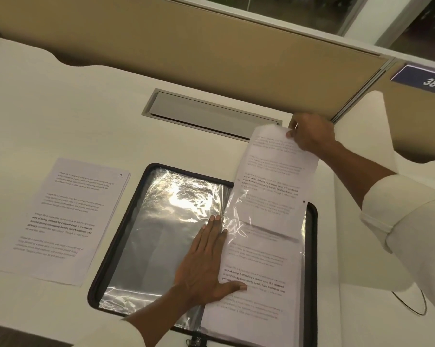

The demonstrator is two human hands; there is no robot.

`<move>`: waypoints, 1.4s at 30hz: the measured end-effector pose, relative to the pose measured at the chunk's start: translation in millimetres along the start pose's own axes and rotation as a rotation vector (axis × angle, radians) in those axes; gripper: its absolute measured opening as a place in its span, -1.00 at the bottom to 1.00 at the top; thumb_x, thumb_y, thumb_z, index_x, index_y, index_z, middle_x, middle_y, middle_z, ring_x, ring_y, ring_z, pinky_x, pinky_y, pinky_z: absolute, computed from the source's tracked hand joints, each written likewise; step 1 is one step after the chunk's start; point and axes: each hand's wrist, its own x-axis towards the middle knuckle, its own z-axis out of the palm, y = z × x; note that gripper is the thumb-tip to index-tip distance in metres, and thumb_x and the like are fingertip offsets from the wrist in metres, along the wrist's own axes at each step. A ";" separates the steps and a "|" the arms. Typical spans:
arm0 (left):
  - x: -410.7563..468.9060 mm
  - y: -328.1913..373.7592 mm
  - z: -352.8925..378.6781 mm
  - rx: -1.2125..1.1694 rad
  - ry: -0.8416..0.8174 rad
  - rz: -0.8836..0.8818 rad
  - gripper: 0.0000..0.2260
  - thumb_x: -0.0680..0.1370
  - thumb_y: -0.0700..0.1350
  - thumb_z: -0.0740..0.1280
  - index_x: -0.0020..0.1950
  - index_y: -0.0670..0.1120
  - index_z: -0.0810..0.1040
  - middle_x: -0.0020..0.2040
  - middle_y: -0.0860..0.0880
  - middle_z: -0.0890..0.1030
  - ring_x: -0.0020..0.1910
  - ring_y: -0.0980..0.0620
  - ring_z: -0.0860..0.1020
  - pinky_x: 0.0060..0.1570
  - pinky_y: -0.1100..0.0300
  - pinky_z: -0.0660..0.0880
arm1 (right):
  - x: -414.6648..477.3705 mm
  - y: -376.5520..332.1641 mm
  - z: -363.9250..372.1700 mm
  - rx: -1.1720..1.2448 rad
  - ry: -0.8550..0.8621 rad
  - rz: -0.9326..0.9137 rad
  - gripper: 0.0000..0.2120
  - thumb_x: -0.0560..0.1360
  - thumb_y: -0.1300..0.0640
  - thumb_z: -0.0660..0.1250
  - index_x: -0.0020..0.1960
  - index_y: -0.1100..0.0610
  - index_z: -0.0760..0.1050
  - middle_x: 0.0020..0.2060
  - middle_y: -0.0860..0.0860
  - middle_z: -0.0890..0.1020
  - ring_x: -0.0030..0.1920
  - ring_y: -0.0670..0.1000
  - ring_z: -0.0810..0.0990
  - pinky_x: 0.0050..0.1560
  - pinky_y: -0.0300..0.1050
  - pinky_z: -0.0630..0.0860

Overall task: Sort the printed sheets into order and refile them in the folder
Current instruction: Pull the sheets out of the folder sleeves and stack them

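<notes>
Folder (pixel 312 246) lies open at the near edge of the counter (pixel 61 108), roughly mid-width, black zip border all round. Its left half shows glossy clear sleeves (pixel 161 221), crinkled and glaring under the light.

Left hand (pixel 203 261): flat, fingers straight and together, pressing on the sleeves beside the spine. The thumb is spread sideways onto the printed page on the right half.

Right hand (pixel 311 132): raised toward the far edge, pinching the top edge of a printed sheet (pixel 274 176) between thumb and fingers. The sheet's lower part sits under a clear sleeve on the right half; its upper part curves free above the folder.

Stack of sheets (pixel 61 221): flat on the counter just left of the folder, not touching it, top page marked "1" by hand at its corner.

Also noted: a grey cable hatch (pixel 211 113) set in the counter beyond the folder, and a tan partition (pixel 211 46) along the far edge.
</notes>
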 end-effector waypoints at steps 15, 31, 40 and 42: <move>-0.7 1.4 -0.3 -0.034 -0.011 -0.020 0.20 0.39 0.69 0.15 0.73 -0.13 -0.01 0.72 -0.09 -0.27 0.70 -0.07 -0.29 0.65 -0.09 -0.11 | -32.5 -13.9 -99.0 0.146 0.539 -0.270 -0.87 0.60 0.02 0.42 -0.01 0.08 0.59 -0.10 0.07 0.70 -0.18 0.16 0.60 -0.27 0.08 0.54; 8.6 -24.3 -147.9 -0.732 0.572 -0.366 -0.42 0.45 0.21 0.59 0.40 0.06 0.55 0.29 0.17 0.65 0.28 0.19 0.59 0.32 0.10 0.55 | -160.0 -102.7 -143.8 0.422 0.311 -0.702 -0.93 0.53 0.17 0.54 -0.04 0.10 0.66 -0.08 -0.03 0.75 -0.14 -0.06 0.66 -0.12 -0.25 0.59; -77.7 -73.9 -192.6 -0.949 0.650 -0.566 -0.84 0.63 0.03 0.46 0.00 -0.06 0.67 -0.10 0.00 0.77 -0.12 -0.01 0.76 -0.07 -0.11 0.71 | -147.5 -174.6 -107.6 0.893 -0.015 -0.534 -0.81 0.46 0.13 0.62 0.03 0.09 0.69 -0.19 0.02 0.75 -0.18 0.08 0.72 -0.11 0.08 0.69; -97.6 -94.0 -199.2 -0.992 0.680 -0.619 -0.85 0.63 0.00 0.45 0.01 -0.08 0.66 -0.09 -0.02 0.77 -0.12 -0.03 0.76 -0.10 -0.07 0.71 | -150.6 -194.0 -88.5 1.121 -0.146 -0.412 -0.73 0.44 0.16 0.61 0.08 0.18 0.66 -0.21 0.03 0.75 -0.21 0.01 0.71 -0.18 -0.07 0.65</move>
